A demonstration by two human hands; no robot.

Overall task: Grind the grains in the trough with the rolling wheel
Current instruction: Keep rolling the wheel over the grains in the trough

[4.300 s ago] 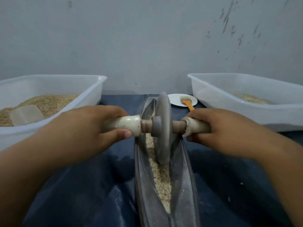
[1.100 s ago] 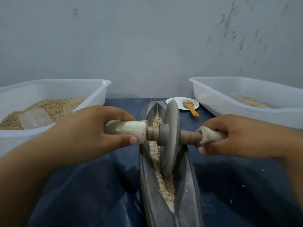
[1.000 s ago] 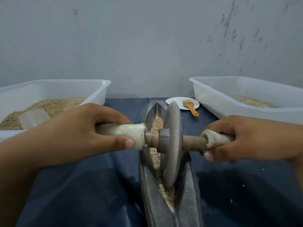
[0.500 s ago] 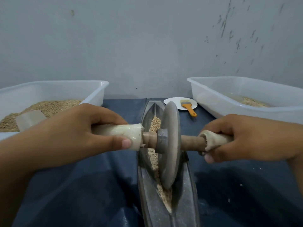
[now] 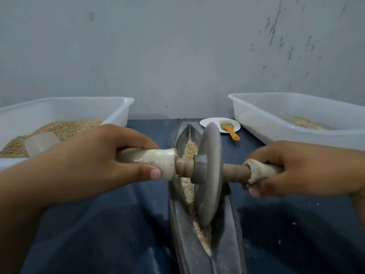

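Cloth-wrapped handle ends, pale and worn, gripped one in each hand. Left hand (image 5: 94,163) curled round the left wrap, thumb tip forward beneath it, fingers (image 5: 136,139) folded over the top. Right hand (image 5: 308,169) curled the same way round the right wrap, thumb tip showing under the frayed cloth edge. Between the two hands, a bare wooden axle (image 5: 233,172) running level through a grey hub and the rolling wheel (image 5: 209,175). Wheel upright, tilted a little, its lower rim seated in the groove of the trough (image 5: 227,234), touching the grains (image 5: 201,236) there. More grains lying along the groove beyond the wheel, toward the far pointed end; a crushed, paler strip just nearer than the rim.

Trough long, narrow, grey metal, lying lengthwise away from the person on the bench (image 5: 118,224), covered in dark blue sheet. Left of it, a white plastic tub (image 5: 118,107) holding a heap of grain with a translucent scoop (image 5: 41,143) half sunk in it. Right of it, a second white tub (image 5: 256,119) with a thin layer of grain. Between that tub and the trough's far end, a small white plate (image 5: 209,123) bearing an orange-handled brush (image 5: 230,131), handle overhanging the plate's edge. A few stray flecks on the sheet at right. Behind, a plain grey wall (image 5: 177,56) with dark marks at upper right.
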